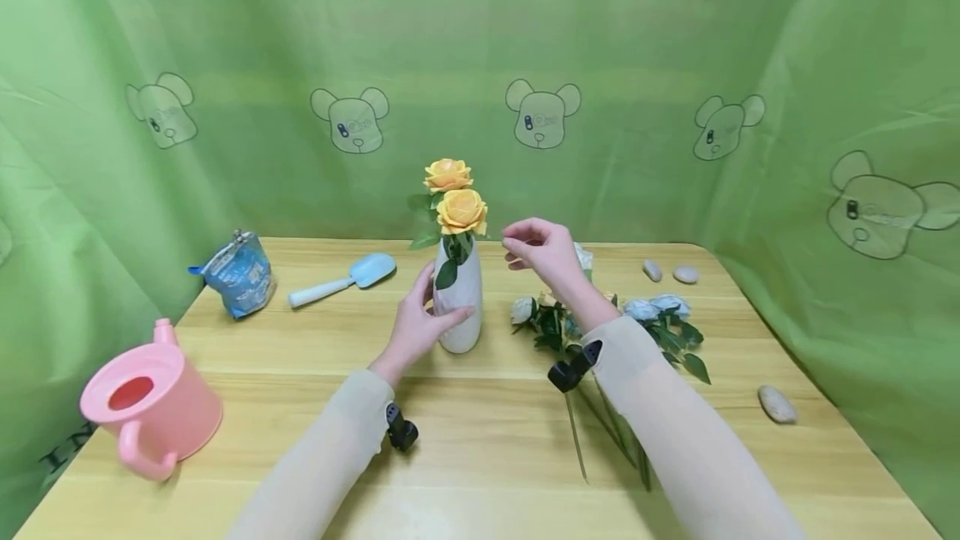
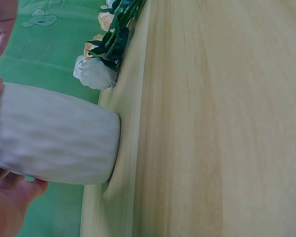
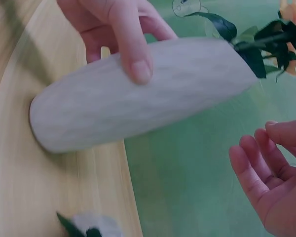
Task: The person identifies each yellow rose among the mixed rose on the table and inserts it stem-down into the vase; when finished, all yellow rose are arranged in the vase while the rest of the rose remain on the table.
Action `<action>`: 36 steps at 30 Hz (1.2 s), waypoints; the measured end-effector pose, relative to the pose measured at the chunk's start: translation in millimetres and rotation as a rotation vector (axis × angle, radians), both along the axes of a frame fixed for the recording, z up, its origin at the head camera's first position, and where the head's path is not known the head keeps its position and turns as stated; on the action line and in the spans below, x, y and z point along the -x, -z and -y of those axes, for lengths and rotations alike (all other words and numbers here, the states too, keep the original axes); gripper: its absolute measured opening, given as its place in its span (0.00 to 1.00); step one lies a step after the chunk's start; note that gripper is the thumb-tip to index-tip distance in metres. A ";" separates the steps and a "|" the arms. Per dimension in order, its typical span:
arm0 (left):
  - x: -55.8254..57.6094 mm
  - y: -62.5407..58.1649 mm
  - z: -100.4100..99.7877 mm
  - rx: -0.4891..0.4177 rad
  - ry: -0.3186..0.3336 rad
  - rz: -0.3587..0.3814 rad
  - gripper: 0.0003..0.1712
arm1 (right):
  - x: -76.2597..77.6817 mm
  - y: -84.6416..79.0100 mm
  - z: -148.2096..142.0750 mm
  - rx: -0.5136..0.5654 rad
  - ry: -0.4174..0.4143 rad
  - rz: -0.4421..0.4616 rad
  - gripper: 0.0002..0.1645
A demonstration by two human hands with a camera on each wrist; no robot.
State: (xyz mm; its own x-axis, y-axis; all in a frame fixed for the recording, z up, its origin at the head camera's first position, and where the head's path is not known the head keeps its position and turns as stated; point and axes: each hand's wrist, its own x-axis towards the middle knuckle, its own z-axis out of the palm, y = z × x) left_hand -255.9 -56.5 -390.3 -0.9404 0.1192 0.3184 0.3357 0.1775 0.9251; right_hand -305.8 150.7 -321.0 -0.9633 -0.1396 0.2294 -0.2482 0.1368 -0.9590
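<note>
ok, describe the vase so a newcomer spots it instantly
Start at the wooden table, then find the left hand near the head view's centre. It holds the vase: tall, off-white, upright, with a textured surface. Unlike the pink watering can, it has yellow roses standing in it.

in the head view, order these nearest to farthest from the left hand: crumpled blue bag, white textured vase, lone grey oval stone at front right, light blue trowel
1. White textured vase: gripped by the left hand
2. Light blue trowel: just left of the hand
3. Crumpled blue bag: farther left, past the trowel
4. Lone grey oval stone: far over at front right
</note>
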 end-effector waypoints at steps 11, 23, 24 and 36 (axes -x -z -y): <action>22.5 30.3 2.2 0.001 -0.016 -0.012 0.48 | -16.7 14.1 -45.5 -0.011 0.043 0.000 0.16; 22.8 32.6 2.7 0.014 -0.036 -0.001 0.48 | -43.2 28.3 -89.6 -0.084 0.110 0.058 0.20; 22.8 32.5 2.8 0.017 -0.037 0.000 0.48 | -45.2 29.7 -92.9 -0.091 0.115 0.060 0.20; 23.9 33.1 -1.6 -0.005 -0.024 -0.005 0.47 | -69.8 57.4 -133.8 -0.237 0.156 0.144 0.25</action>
State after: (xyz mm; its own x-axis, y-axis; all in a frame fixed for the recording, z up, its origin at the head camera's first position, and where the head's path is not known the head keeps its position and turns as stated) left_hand -279.8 -54.9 -423.4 -0.9414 0.0946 0.3238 0.3361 0.1808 0.9243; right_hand -236.0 284.5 -378.4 -0.9975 -0.0213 0.0674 -0.0704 0.3864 -0.9196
